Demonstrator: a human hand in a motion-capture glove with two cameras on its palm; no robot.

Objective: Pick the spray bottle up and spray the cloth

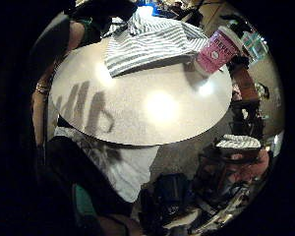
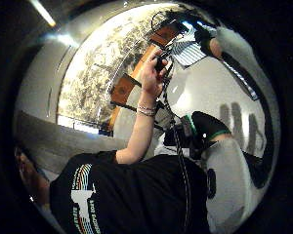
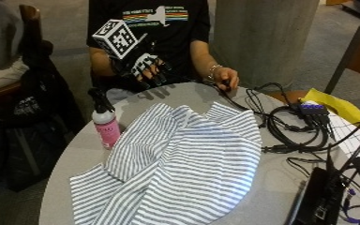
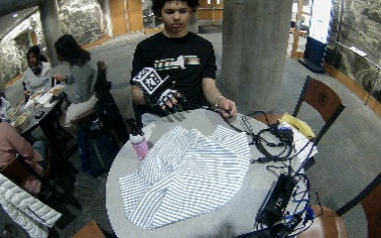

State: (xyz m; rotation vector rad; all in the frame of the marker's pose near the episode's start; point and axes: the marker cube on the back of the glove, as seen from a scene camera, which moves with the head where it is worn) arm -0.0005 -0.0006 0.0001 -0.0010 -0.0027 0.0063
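Observation:
A pink spray bottle (image 3: 106, 123) with a black trigger head stands upright on the round grey table (image 3: 80, 150), at its left side beside a grey-and-white striped cloth (image 3: 186, 164) spread over the middle. My gloved right hand (image 3: 144, 67) hovers above the table's far edge, fingers spread and pointing down, holding nothing. It is well apart from the bottle, up and to the right of it. The palm view looks down on the cloth (image 1: 147, 42), the bottle (image 1: 217, 50) and the hand's shadow on the table (image 1: 152, 108).
The person's bare left hand (image 3: 225, 77) rests on the table's far side, holding a small black device. Black cables (image 3: 292, 126) and electronics cover the right part of the table. A yellow sheet (image 3: 336, 105) lies at the right edge. Chairs and bags stand around.

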